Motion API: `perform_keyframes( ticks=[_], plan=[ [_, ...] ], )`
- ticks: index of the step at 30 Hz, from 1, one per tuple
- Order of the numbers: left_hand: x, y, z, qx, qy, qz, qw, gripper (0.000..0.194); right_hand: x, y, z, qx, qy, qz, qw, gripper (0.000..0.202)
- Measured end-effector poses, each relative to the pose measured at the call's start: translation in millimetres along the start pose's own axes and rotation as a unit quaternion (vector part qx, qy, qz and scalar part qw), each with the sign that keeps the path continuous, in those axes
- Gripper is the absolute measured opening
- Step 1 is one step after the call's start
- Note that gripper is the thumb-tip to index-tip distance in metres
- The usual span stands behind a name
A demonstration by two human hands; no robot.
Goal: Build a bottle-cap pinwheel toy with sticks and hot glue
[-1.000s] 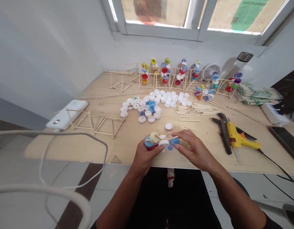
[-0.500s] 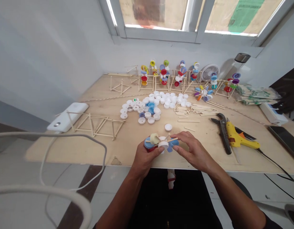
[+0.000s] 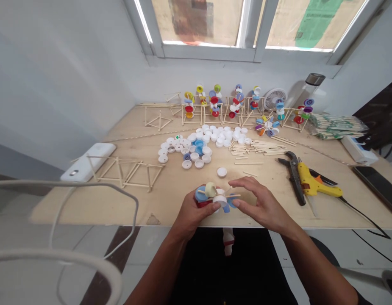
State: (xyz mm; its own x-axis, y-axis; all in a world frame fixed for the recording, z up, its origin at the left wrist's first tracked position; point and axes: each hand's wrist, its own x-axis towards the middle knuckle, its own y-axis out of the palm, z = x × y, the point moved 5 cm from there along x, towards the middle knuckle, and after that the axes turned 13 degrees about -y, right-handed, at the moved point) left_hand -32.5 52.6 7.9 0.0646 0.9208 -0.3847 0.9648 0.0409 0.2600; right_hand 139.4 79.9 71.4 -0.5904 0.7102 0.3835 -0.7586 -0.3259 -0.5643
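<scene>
Right fingers (image 3: 244,182) wider apart near blue cap (image 3: 232,200)

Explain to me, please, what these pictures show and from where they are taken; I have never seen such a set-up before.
There is no machine: a person works with two bare hands, seen from a camera on their head, looking forward and down. The left hand holds a wheel-like piece of plastic caps and sticks. The right hand is spread beside it; whether it touches is hard to tell. On the wooden table lie loose caps, thin sticks, a black hand tool and a yellow glue gun. Farther back are colourful cap assemblies and a small fan.
</scene>
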Motion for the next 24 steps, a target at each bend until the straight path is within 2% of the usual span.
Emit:
perform_keyframes(
  ticks=[4,9,12,17,24],
  plan=[
    [-3,4.7,-9,0.074,0.003,0.022,0.997,0.045,2,8,3,0.024,0.007,0.014,1.0,0.038],
    [-8,10.0,-18,0.093,0.004,0.024,0.995,0.048,1,13,1,0.043,0.04,0.009,0.998,0.037],
    [-9,8.2,-14,0.058,-0.005,0.024,0.998,0.049,-3,15,-1,0.048,0.061,-0.009,0.997,0.036],
    [-9,7.1,-3,-0.024,-0.038,0.069,0.997,0.042,-5,19,-2,0.076,0.084,-0.059,0.992,0.038],
    [-16,16.7,-9,-0.108,-0.028,0.054,0.992,0.039,-4,30,-1,0.127,0.129,-0.138,0.974,0.033]
  ],
)
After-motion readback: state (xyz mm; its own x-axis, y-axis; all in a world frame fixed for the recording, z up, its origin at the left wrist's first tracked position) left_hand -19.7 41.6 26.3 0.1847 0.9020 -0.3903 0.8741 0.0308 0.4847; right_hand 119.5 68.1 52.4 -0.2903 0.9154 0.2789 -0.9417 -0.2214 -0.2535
